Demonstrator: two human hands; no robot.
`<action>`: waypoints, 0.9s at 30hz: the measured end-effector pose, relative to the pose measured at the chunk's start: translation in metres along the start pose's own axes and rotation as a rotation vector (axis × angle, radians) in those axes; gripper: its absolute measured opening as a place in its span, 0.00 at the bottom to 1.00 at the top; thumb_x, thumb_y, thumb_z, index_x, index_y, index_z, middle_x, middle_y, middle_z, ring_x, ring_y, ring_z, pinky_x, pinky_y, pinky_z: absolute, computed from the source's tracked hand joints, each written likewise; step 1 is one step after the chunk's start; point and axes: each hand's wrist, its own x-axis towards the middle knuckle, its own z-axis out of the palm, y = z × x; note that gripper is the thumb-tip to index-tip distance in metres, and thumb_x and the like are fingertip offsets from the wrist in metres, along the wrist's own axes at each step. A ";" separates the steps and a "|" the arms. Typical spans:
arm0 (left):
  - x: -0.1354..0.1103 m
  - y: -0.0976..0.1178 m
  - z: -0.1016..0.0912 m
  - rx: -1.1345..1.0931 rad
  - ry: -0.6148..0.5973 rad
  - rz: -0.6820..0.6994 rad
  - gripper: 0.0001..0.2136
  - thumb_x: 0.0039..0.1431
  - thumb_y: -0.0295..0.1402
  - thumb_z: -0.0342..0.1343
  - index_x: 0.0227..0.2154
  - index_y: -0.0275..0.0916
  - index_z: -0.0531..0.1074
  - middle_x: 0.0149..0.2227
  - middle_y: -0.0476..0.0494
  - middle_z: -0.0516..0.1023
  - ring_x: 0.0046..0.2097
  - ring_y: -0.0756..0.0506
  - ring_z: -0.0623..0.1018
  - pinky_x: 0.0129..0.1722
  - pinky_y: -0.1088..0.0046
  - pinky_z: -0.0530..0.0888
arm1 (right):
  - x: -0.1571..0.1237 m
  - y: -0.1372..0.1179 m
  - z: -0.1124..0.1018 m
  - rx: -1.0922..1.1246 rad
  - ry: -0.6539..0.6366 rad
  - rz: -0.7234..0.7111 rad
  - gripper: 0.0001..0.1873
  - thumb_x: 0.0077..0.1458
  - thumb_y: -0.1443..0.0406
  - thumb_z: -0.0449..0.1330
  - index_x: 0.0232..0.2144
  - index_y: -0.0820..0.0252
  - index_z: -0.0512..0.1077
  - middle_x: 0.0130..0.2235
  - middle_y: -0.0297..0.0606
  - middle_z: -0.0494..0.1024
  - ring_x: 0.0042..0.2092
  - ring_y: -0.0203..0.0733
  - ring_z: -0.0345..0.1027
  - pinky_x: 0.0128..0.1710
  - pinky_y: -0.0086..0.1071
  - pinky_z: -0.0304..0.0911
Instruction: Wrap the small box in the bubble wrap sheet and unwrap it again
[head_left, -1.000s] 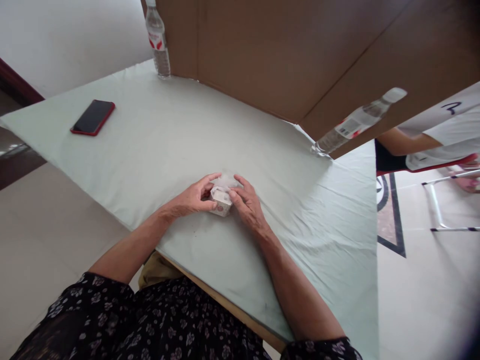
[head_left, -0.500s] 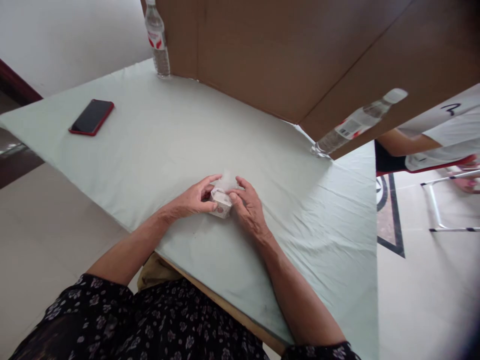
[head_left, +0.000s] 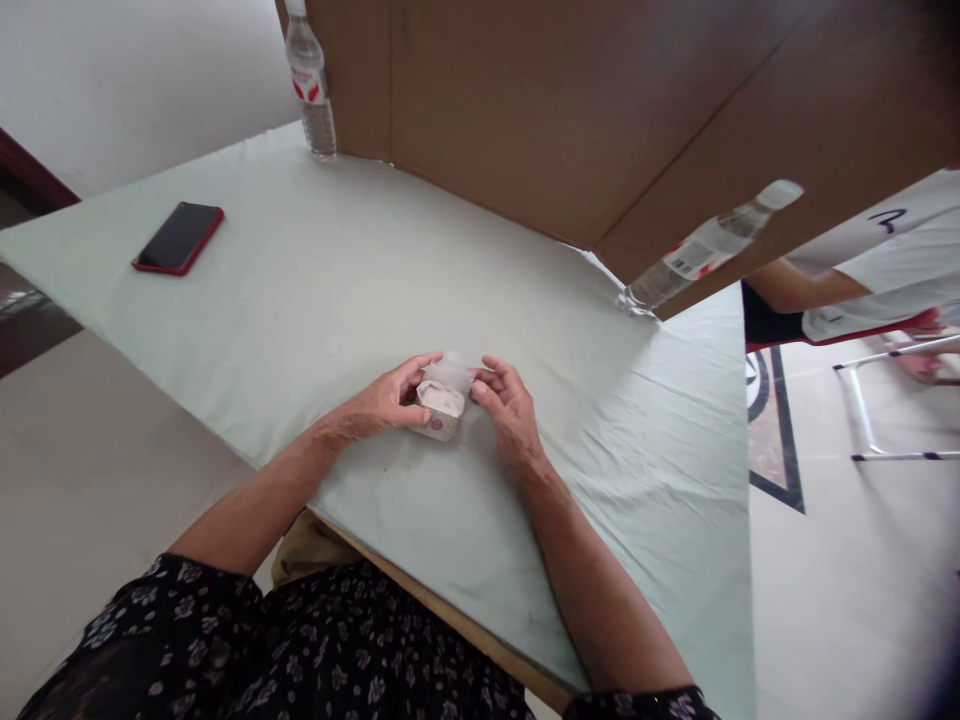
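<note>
A small pale box (head_left: 441,418) with a round reddish mark on its near face rests on the cloth in front of me. Thin translucent wrapping (head_left: 448,374) stands up from its top and far side. My left hand (head_left: 390,398) is closed on the box's left side, thumb on the near face and fingers behind. At the right, my right hand (head_left: 508,402) has its thumb and a finger together at the edge of the wrapping, with the index finger raised; the exact contact is hard to make out.
A pale green cloth (head_left: 337,260) covers the table. A phone in a red case (head_left: 178,239) lies at the left. One water bottle (head_left: 310,90) stands at the back; another bottle (head_left: 701,255) is by a tall cardboard panel (head_left: 510,110). Beyond it, a person's arm (head_left: 810,287) shows.
My right hand has moved slightly right, away from the box. The wrapping has tipped lower and spread towards the right, uncovering more of the box top. My left hand keeps its hold.
</note>
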 end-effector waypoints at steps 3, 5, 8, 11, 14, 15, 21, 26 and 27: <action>0.001 0.000 0.000 0.002 0.019 -0.003 0.46 0.44 0.31 0.65 0.68 0.37 0.54 0.54 0.34 0.75 0.55 0.38 0.76 0.50 0.64 0.74 | -0.001 -0.003 0.003 -0.043 -0.063 0.052 0.36 0.49 0.44 0.67 0.54 0.57 0.70 0.40 0.39 0.78 0.42 0.44 0.73 0.45 0.40 0.70; 0.001 0.000 0.001 -0.004 0.042 -0.011 0.43 0.44 0.31 0.65 0.66 0.36 0.58 0.54 0.35 0.75 0.54 0.39 0.76 0.49 0.65 0.74 | -0.004 -0.006 0.006 -0.087 -0.073 0.035 0.35 0.50 0.44 0.66 0.53 0.58 0.72 0.40 0.39 0.78 0.40 0.44 0.73 0.44 0.39 0.70; 0.000 0.003 0.001 0.004 0.055 -0.029 0.34 0.44 0.31 0.65 0.59 0.37 0.68 0.49 0.40 0.77 0.49 0.42 0.77 0.46 0.68 0.73 | -0.012 -0.011 0.010 -0.177 -0.078 -0.034 0.31 0.51 0.47 0.66 0.52 0.58 0.74 0.44 0.41 0.80 0.42 0.44 0.73 0.47 0.40 0.69; -0.001 0.007 0.001 0.026 0.025 -0.070 0.25 0.46 0.30 0.63 0.50 0.36 0.74 0.40 0.45 0.79 0.42 0.45 0.77 0.44 0.69 0.72 | -0.015 -0.014 0.011 -0.248 -0.084 -0.082 0.27 0.53 0.49 0.65 0.50 0.57 0.75 0.45 0.40 0.81 0.43 0.45 0.73 0.47 0.41 0.69; -0.001 0.009 0.001 0.027 0.020 -0.093 0.22 0.44 0.29 0.63 0.46 0.36 0.75 0.37 0.47 0.78 0.39 0.46 0.77 0.42 0.70 0.72 | -0.010 -0.016 0.011 -0.264 -0.071 -0.085 0.23 0.53 0.49 0.64 0.46 0.56 0.77 0.42 0.39 0.82 0.42 0.45 0.73 0.47 0.41 0.68; -0.001 0.009 0.000 0.024 0.020 -0.096 0.22 0.43 0.30 0.64 0.46 0.36 0.75 0.37 0.47 0.78 0.39 0.46 0.77 0.42 0.69 0.72 | -0.007 -0.016 0.011 -0.265 -0.059 -0.086 0.22 0.53 0.49 0.64 0.44 0.56 0.78 0.41 0.39 0.82 0.42 0.45 0.73 0.47 0.40 0.68; -0.001 0.008 0.000 -0.001 -0.002 -0.091 0.23 0.44 0.29 0.63 0.48 0.36 0.74 0.38 0.47 0.80 0.40 0.46 0.78 0.45 0.67 0.73 | 0.008 -0.026 0.017 -0.161 -0.035 -0.107 0.14 0.55 0.53 0.64 0.36 0.56 0.79 0.36 0.36 0.82 0.38 0.41 0.73 0.43 0.36 0.67; -0.001 0.008 0.000 -0.001 0.005 -0.093 0.23 0.46 0.30 0.64 0.49 0.36 0.75 0.39 0.46 0.81 0.42 0.45 0.79 0.46 0.67 0.73 | 0.006 -0.034 0.013 -0.207 -0.024 -0.184 0.11 0.59 0.55 0.62 0.35 0.55 0.78 0.36 0.35 0.82 0.40 0.42 0.74 0.48 0.38 0.66; -0.001 0.008 -0.001 -0.005 0.003 -0.090 0.22 0.47 0.30 0.64 0.49 0.36 0.75 0.39 0.45 0.81 0.42 0.45 0.79 0.46 0.67 0.73 | 0.005 -0.035 0.011 -0.205 -0.032 -0.194 0.12 0.59 0.55 0.61 0.39 0.54 0.78 0.39 0.36 0.82 0.43 0.43 0.74 0.50 0.40 0.66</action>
